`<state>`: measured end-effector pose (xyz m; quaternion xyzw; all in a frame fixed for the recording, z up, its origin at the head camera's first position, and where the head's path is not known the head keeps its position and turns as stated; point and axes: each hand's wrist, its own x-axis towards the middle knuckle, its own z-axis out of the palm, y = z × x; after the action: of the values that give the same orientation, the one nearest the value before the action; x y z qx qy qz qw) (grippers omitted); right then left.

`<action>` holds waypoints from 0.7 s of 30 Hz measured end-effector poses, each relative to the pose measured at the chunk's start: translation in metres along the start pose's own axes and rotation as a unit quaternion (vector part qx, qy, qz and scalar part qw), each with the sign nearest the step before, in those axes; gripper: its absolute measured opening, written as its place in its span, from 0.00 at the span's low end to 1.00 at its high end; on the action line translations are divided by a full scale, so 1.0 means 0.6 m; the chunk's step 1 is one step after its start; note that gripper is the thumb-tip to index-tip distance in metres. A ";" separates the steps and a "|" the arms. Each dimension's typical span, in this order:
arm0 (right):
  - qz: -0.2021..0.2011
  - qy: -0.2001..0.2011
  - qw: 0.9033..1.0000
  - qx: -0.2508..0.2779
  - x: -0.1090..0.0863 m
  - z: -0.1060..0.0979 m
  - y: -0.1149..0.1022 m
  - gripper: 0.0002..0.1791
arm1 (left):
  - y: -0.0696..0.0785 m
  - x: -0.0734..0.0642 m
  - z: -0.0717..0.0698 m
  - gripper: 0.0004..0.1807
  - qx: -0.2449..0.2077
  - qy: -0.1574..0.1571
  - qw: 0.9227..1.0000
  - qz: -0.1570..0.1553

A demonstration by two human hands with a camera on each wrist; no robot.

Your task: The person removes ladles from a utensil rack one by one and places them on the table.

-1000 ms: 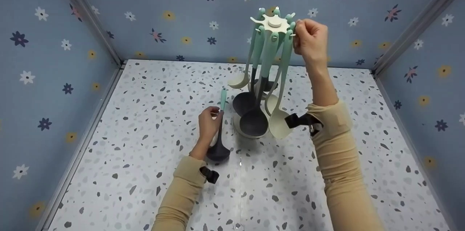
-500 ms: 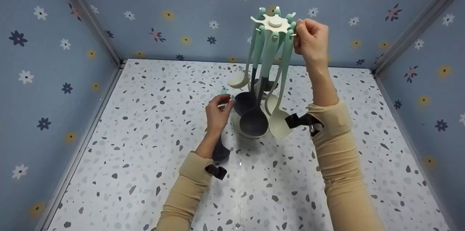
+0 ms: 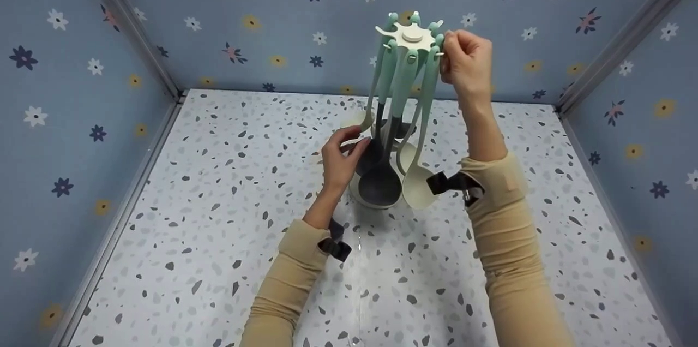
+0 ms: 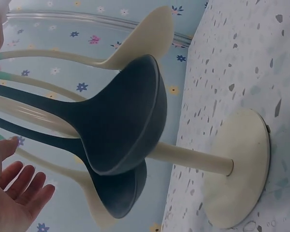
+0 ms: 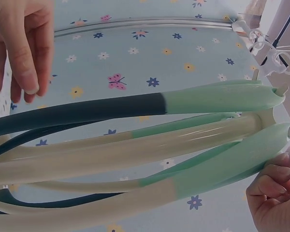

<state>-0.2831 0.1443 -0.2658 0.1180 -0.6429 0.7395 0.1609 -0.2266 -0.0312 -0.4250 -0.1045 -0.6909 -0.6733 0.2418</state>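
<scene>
A cream utensil rack (image 3: 413,41) stands upright, hung with several utensils that have mint handles. My right hand (image 3: 469,63) grips its top at the right, fingers curled beside a mint handle end; the exact part held is hidden. My left hand (image 3: 339,164) reaches to the rack's left side, thumb and fingers apart, fingertips beside a hanging dark ladle (image 3: 371,157). In the left wrist view the left fingers (image 4: 36,191) look loose, with nothing between them. Another dark ladle (image 3: 336,228) lies on the table, mostly hidden under the left forearm.
The rack's round cream base (image 4: 244,169) rests on the speckled white table (image 3: 229,172). A cream spoon (image 3: 419,187) hangs at the right, a larger dark ladle (image 3: 380,186) at the front. Blue flowered panels (image 3: 218,19) enclose the back and sides.
My left hand has let go of the ladle on the table and moved up and right to the hanging ladles. The right hand stays at the rack's top.
</scene>
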 end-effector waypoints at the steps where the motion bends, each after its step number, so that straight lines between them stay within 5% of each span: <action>1: 0.000 0.000 1.000 0.001 0.000 0.000 0.000 0.19 | -0.004 0.003 0.003 0.14 -0.005 -0.004 1.000 0.001; 6: 0.004 0.004 1.000 0.003 0.000 0.001 0.000 0.19 | -0.030 0.016 0.016 0.17 -0.008 -0.027 1.000 0.005; 21: 0.001 0.001 1.000 0.002 0.000 0.000 0.001 0.19 | -0.030 0.035 0.042 0.18 0.010 -0.052 0.998 0.017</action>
<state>-0.2834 0.1440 -0.2663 0.1172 -0.6417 0.7407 0.1606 -0.2583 -0.0113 -0.4304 -0.1483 -0.7075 -0.6557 0.2177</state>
